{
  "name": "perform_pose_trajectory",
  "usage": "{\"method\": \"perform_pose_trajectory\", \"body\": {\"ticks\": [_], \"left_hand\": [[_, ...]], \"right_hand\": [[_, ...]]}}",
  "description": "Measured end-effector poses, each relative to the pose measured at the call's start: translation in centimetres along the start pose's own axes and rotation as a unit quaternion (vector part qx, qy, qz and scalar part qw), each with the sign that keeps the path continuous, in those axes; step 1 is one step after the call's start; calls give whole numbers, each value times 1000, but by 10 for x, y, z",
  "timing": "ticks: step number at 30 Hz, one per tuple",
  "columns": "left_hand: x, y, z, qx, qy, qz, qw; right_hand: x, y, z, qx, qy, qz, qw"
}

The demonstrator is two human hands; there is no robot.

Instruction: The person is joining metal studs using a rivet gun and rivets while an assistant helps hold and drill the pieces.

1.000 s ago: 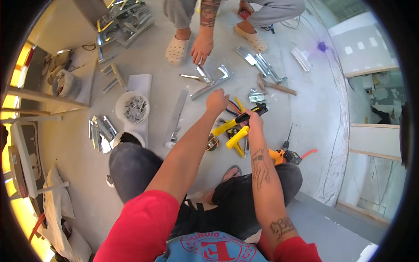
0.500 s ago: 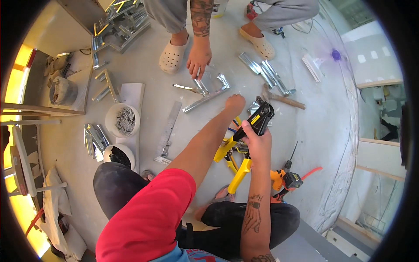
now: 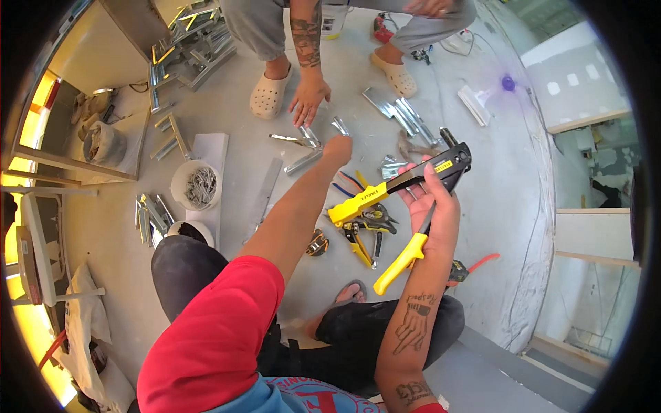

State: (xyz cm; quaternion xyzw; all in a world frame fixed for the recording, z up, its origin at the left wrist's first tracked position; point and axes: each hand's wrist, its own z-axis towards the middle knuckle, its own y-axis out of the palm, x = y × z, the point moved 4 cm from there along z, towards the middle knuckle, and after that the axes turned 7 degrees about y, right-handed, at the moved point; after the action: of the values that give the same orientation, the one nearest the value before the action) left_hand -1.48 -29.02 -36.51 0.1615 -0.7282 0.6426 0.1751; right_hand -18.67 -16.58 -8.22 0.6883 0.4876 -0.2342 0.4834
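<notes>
My left hand [image 3: 336, 147] reaches onto a silver metal channel assembly [image 3: 301, 162] in the middle of the floor, its fingers hidden behind the hand. My right hand [image 3: 438, 206] holds a black and yellow hand riveter [image 3: 452, 166] with spread handles. Under it lie pliers and snips [image 3: 365, 230], with a tape measure [image 3: 317, 244] nearby. A co-worker's hand [image 3: 310, 100] hangs with fingertips at the upper end of the same assembly.
A bowl of small metal parts [image 3: 193, 184] sits on a white board [image 3: 208, 148]. More channel pieces [image 3: 193, 55] are piled at upper left and lie [image 3: 406, 117] upper right. The co-worker's clogs [image 3: 268, 96] and a hammer are near. An orange power tool [image 3: 456, 272] is behind my right forearm.
My right hand has lifted the riveter to the right and tilted it. My left hand has moved up and left onto the metal assembly.
</notes>
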Motion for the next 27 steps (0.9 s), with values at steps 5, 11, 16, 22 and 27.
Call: {"method": "perform_pose_trajectory", "body": {"ticks": [5,11,16,22,27], "left_hand": [[53,20,10,-18,-24,-35,999],[65,79,26,22,-27,-22,999],[59,62,1,73,42,45,995],[63,-37,-54,75,9,-168,983],[20,-168,-103,161,-29,-558,814]], "right_hand": [[-10,1,-5,-5,-48,-36,998],[-4,1,4,33,-57,-80,995],[2,5,7,-6,-32,-85,996],[-17,9,-2,-28,-85,-156,984],[-11,43,-28,-138,-42,-61,988]]}}
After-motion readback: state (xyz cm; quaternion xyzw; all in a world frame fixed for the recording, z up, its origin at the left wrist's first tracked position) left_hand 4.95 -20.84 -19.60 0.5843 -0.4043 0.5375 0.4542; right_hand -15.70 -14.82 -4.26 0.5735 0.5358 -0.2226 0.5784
